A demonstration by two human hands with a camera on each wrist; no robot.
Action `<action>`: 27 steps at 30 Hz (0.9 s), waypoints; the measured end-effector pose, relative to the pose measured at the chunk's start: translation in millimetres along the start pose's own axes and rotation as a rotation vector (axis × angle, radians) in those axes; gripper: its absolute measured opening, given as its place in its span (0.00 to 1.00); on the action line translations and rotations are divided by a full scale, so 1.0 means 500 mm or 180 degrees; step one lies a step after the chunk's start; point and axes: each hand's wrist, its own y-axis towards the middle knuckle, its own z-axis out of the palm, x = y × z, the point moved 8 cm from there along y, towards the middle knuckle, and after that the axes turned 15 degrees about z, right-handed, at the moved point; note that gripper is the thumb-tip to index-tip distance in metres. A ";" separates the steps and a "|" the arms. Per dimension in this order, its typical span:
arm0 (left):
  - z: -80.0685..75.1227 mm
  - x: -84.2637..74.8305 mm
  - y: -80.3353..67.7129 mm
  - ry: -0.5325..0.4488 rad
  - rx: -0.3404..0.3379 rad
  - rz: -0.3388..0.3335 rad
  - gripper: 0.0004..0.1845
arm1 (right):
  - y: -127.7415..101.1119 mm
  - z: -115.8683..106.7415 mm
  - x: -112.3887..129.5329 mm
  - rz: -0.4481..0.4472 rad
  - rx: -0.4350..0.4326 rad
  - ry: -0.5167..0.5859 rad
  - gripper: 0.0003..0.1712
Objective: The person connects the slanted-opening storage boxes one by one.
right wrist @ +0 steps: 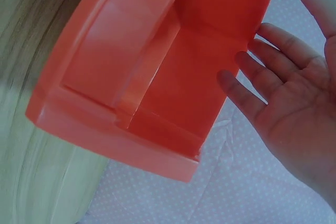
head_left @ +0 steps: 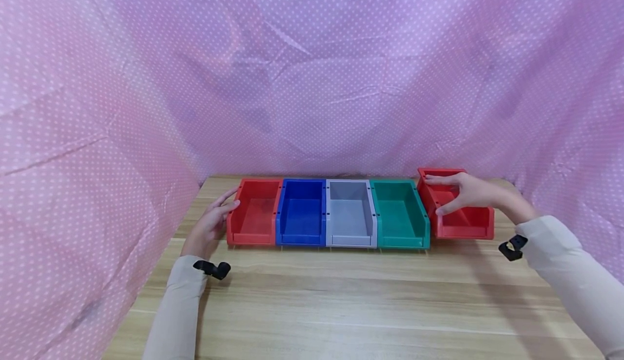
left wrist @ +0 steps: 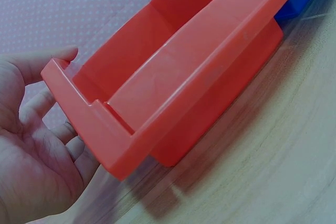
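Note:
Five or so storage bins are best told apart by colour, in a row on the table. My left hand [head_left: 213,223] is at the leftmost red storage bin [head_left: 253,222]; its thumb lies over the rim and its fingers are against the outer side wall. Right of that bin stand a blue bin [head_left: 301,219], a grey bin [head_left: 349,214] and a green bin [head_left: 400,214]. My right hand [head_left: 470,191] holds another red storage bin [head_left: 463,231] by its upper edge, beside the green bin. That bin sits slightly tilted, with a shadow beneath it.
The bins stand near the back of a wooden table [head_left: 341,300]. Pink dotted cloth [head_left: 312,78] hangs behind the table and along both sides. A black strap piece [head_left: 212,269] sticks out from the left sleeve, and another [head_left: 513,247] from the right.

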 end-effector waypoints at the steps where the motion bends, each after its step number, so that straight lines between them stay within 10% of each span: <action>1: 0.000 -0.001 -0.001 -0.0011 0.0004 0.0005 0.36 | 0.000 0.000 0.001 -0.0014 -0.0018 -0.0009 0.58; 27: 0.002 -0.003 -0.004 0.0000 -0.0046 -0.0056 0.36 | -0.001 0.008 0.014 -0.0233 -0.0242 -0.0206 0.53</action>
